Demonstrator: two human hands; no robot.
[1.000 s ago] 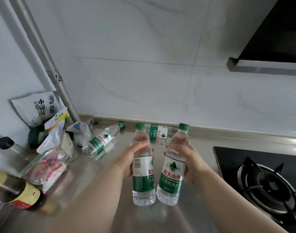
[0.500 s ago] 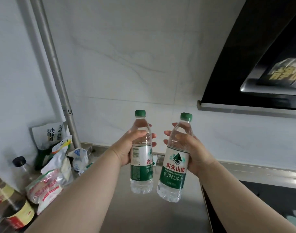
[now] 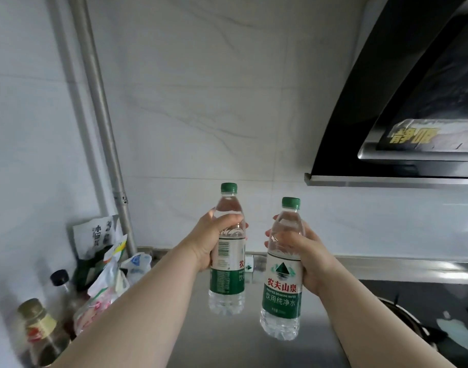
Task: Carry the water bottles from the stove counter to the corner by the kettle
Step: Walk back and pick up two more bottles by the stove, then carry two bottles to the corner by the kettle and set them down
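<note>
Marble-tiled walls backed a steel surface (image 3: 235,338). Left hand (image 3: 211,243) and right hand (image 3: 304,256) each gripped an upright water bottle (image 3: 227,261) (image 3: 282,290), lifted clear, presumably for carrying.

The grey stainless-steel desk (image 3: 227,343) carries, in its left corner, a gold-capped dark sauce bottle (image 3: 40,333), a black-capped glass bottle (image 3: 61,282) and a heap of crumpled plastic food bags (image 3: 102,296); a black glass gas hob (image 3: 427,312) sits at right.
</note>
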